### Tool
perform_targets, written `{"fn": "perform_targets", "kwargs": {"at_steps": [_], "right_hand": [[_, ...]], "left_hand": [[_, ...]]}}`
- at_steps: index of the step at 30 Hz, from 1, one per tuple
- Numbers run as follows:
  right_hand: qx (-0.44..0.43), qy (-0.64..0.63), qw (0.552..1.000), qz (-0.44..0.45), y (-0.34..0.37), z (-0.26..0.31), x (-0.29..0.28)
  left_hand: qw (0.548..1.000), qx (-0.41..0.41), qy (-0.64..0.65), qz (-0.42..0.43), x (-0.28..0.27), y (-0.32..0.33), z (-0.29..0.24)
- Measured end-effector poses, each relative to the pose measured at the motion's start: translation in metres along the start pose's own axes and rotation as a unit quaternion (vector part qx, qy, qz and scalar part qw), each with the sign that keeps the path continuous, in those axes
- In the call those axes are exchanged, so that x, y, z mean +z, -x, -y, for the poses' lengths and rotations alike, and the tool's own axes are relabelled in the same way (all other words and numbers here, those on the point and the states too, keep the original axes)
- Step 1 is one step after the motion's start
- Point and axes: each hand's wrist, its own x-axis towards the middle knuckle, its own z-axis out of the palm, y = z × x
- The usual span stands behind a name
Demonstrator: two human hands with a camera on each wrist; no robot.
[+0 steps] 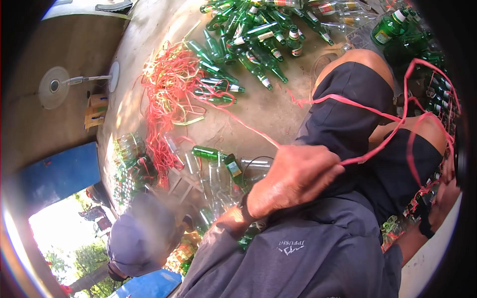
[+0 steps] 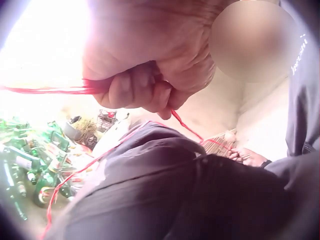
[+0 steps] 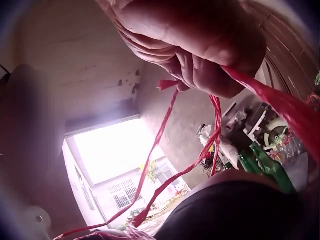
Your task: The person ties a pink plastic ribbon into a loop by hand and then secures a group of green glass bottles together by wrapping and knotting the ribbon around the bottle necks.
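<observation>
Left grip and right grip were clamped on red strip, which ran between them and left to a tangled pile. Green bottles lay on the far floor; a fan stood left.

From my distant seat, I see a person in a charcoal-grey top of soft, wrinkled cloth. Small pale capitals, apparently "JPFUSHI", are printed across it above 1 angular, peaked logo. The sleeves match and leave the forearms bare. Dark, nearly black shorts expose 2 bare knees. Beyond the bare left hand and right hand, each wrist wears 1 dark band.
</observation>
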Motion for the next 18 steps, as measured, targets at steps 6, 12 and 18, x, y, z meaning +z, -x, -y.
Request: {"fn": "perform_targets", "kwargs": {"at_steps": [6,12,18], "right_hand": [[-0.068,-0.018,0.962,0.265,0.039,0.049,0.114],[-0.151,0.115,0.884,0.428,0.038,0.059,0.142],[-0.196,0.253,0.896,0.308,0.036,0.058,0.106]], "left_hand": [[0.996,0.035,0.036,0.071,0.039,-0.02,-0.023],[0.998,0.03,0.036,0.044,0.046,-0.028,-0.02],[0.997,0.034,0.041,0.055,0.03,-0.029,-0.009]]}}
